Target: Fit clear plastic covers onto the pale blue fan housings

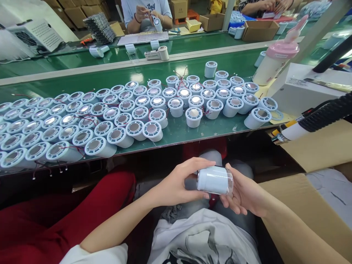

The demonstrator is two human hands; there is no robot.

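A light-blue cylindrical housing with a clear plastic end (215, 180) lies sideways above my lap. My left hand (184, 182) is closed around its left end, thumb and fingers on opposite sides. At the clear end, my right hand (243, 190) cups the plastic, its thumb near the top edge and its fingers partly stretched below. What the right palm touches is hidden. Ahead, many similar light-blue housings (152, 131) stand in rows on the green bench, with round metallic discs in their upper ends and thin red and dark wires.
The green bench (178, 136) ends just beyond my hands. Open cardboard boxes (291, 198) stand at my right, below a black coiled hose (327, 112). A pink-topped bottle (275, 60) stands at the back right. Across the bench, a person's hands (147, 14) hold a similar housing.
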